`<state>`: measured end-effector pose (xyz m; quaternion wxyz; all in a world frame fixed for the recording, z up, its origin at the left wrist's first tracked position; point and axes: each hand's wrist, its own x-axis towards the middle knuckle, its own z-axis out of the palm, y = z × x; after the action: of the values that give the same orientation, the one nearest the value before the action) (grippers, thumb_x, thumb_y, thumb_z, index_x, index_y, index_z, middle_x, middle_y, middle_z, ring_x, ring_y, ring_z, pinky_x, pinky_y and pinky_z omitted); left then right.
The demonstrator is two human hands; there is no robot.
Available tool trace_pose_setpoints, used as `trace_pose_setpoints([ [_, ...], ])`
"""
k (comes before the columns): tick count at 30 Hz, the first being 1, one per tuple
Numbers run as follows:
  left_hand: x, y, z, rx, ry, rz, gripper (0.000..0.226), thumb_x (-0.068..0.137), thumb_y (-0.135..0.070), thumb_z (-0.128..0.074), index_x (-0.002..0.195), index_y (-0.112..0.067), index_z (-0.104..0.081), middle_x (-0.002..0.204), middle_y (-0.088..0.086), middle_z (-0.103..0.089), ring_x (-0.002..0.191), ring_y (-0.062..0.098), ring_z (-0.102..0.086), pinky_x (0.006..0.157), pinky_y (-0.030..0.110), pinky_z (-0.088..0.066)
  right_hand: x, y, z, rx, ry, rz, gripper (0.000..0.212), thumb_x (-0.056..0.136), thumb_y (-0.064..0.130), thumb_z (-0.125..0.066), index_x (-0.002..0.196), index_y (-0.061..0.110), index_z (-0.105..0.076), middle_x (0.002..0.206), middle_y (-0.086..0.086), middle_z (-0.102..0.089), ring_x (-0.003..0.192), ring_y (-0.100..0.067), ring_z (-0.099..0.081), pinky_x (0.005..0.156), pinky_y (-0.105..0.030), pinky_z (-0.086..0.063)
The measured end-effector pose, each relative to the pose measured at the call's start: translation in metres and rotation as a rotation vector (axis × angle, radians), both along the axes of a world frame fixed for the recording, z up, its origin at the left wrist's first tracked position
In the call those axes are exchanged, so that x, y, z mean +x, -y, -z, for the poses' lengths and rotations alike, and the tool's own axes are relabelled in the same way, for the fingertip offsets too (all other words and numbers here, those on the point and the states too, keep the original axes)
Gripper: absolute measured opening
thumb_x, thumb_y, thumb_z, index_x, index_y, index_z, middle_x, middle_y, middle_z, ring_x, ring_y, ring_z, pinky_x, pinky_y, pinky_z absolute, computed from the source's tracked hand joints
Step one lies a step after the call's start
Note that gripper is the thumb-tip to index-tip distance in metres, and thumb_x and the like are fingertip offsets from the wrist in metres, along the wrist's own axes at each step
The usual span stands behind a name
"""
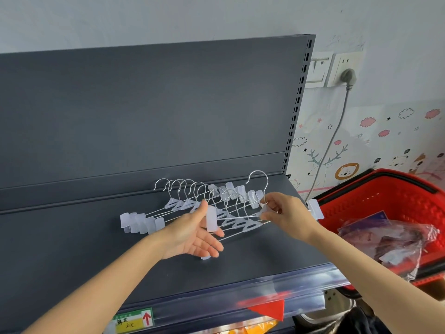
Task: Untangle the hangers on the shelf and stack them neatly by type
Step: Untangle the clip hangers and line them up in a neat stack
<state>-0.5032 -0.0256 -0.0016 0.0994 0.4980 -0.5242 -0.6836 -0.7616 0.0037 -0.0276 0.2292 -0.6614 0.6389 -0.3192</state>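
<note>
Several clip hangers [183,203] with metal hooks and translucent plastic clips lie overlapped in a row on the dark grey shelf [72,249]. One more clip hanger [258,184] is held above the row's right end, hook upright. My right hand [286,213] pinches its plastic centre piece below the hook. Its left clip [212,219] rests against my left hand [195,235], which lies palm up with straight fingers under the wire bar. Its right clip [316,209] sticks out past my right wrist.
A red shopping basket [390,196] with plastic bags and more clips stands right of the shelf. The shelf has a dark back panel [144,116] and a clear price strip [240,295] along its front edge. A plugged wall socket [346,73] sits behind.
</note>
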Motion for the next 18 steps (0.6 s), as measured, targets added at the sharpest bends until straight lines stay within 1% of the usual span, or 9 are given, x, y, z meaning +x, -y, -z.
trace_pose_setpoints([
  [2,-0.001,0.004,-0.002,0.135,-0.097,-0.057,0.083,0.093,-0.065,-0.021,0.102,0.002,-0.068,0.081,0.020,-0.069,0.058,0.020,-0.065,0.049,0.022,-0.052,0.002,0.001,-0.002,-0.016,-0.015,-0.019,0.032,0.083,0.021,-0.070,0.114,0.016,-0.061,0.079,0.010,-0.059,0.068,-0.002,-0.053,0.062,-0.009,-0.039],
  [4,-0.003,0.008,-0.005,0.233,-0.152,-0.113,0.071,0.096,-0.058,-0.032,0.100,0.002,-0.070,0.070,0.014,-0.062,0.049,0.013,-0.057,0.042,0.018,-0.049,0.002,0.001,-0.002,-0.036,-0.021,-0.030,0.033,0.085,0.021,-0.069,0.116,0.014,-0.061,0.077,0.004,-0.061,0.070,-0.011,-0.054,0.066,-0.016,-0.042],
  [7,-0.003,0.009,-0.006,0.268,-0.206,-0.131,0.049,0.096,-0.042,-0.045,0.108,0.000,-0.068,0.070,0.009,-0.053,0.053,0.011,-0.050,0.046,0.016,-0.047,0.000,0.001,-0.002,-0.031,-0.061,-0.060,0.030,0.087,0.021,-0.066,0.112,0.005,-0.061,0.072,-0.007,-0.061,0.071,-0.023,-0.051,0.068,-0.026,-0.043],
  [9,0.000,0.010,0.000,0.081,-0.171,-0.088,0.034,0.093,-0.033,-0.056,0.115,-0.009,-0.067,0.080,0.007,-0.053,0.065,0.012,-0.054,0.058,0.019,-0.047,-0.002,0.002,0.000,-0.011,-0.079,-0.072,0.030,0.087,0.020,-0.064,0.107,-0.001,-0.059,0.071,-0.010,-0.059,0.065,-0.022,-0.046,0.063,-0.025,-0.039],
  [10,0.001,0.009,0.002,-0.069,-0.112,-0.049,0.032,0.087,-0.029,-0.065,0.117,-0.016,-0.066,0.088,0.004,-0.055,0.073,0.013,-0.057,0.066,0.021,-0.048,-0.003,0.002,0.001,0.003,-0.086,-0.071,0.030,0.087,0.020,-0.063,0.106,-0.004,-0.058,0.067,-0.005,-0.057,0.062,-0.015,-0.042,0.061,-0.023,-0.037],
  [12,0.001,0.005,0.006,-0.426,0.114,0.054,0.048,0.075,-0.024,-0.074,0.121,-0.027,-0.059,0.105,-0.003,-0.057,0.091,0.013,-0.059,0.081,0.023,-0.049,-0.005,0.002,0.004,0.028,-0.108,-0.072,0.028,0.088,0.021,-0.062,0.102,-0.003,-0.058,0.061,0.009,-0.053,0.060,-0.007,-0.037,0.063,-0.024,-0.039],
  [13,0.000,0.003,0.009,-0.610,0.241,0.111,0.054,0.073,-0.022,-0.076,0.123,-0.029,-0.055,0.113,-0.005,-0.055,0.097,0.012,-0.058,0.085,0.021,-0.047,-0.005,0.002,0.006,0.042,-0.124,-0.080,0.025,0.087,0.021,-0.062,0.098,-0.002,-0.059,0.061,0.012,-0.053,0.060,-0.007,-0.038,0.065,-0.026,-0.040],
  [15,-0.002,-0.004,0.015,-0.926,0.445,0.256,0.062,0.075,-0.024,-0.075,0.130,-0.027,-0.048,0.124,-0.009,-0.047,0.109,0.008,-0.049,0.089,0.017,-0.039,-0.003,-0.001,0.007,0.083,-0.132,-0.105,0.021,0.087,0.019,-0.061,0.084,-0.001,-0.056,0.060,0.008,-0.047,0.059,-0.010,-0.033,0.062,-0.027,-0.037],
  [18,-0.003,-0.010,0.027,-1.154,0.611,0.384,0.064,0.077,-0.039,-0.072,0.132,-0.022,-0.045,0.129,-0.010,-0.044,0.122,0.009,-0.038,0.098,0.018,-0.028,-0.002,-0.003,0.008,0.086,-0.176,-0.151,0.029,0.087,0.017,-0.060,0.072,0.001,-0.041,0.060,0.002,-0.037,0.059,-0.013,-0.025,0.056,-0.026,-0.028],
])
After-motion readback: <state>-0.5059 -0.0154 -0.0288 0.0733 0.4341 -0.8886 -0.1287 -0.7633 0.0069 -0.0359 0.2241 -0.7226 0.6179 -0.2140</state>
